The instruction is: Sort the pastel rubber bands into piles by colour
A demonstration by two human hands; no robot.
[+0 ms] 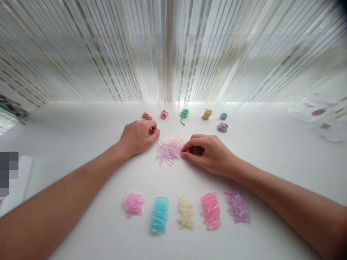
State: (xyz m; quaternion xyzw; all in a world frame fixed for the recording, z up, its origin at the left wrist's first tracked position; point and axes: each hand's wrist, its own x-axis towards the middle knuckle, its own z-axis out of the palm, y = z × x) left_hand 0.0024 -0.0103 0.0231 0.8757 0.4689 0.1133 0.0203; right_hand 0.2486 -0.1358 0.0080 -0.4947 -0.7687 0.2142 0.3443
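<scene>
A loose pile of small pastel rubber bands [168,151], mostly pink and pale blue, lies in the middle of the white table. At its right edge my right hand [207,153] is closed in a pinch, thumb and forefinger together on a rubber band of the pile. My left hand [139,135] rests to the upper left of the pile, fingers curled and thumb meeting forefinger; anything between those tips is too small to make out. Nearer to me lie sorted heaps of bands: pink [134,204], blue [159,215], cream [185,212], deeper pink [211,211] and purple [237,206].
Along the back sit small coils: red [146,116], pink [164,114], green [184,115], yellow [206,114], blue [223,116] and purple [222,127]. Clear round containers [329,128] stand at the right. A striped string curtain [168,50] hangs behind the white table [108,224].
</scene>
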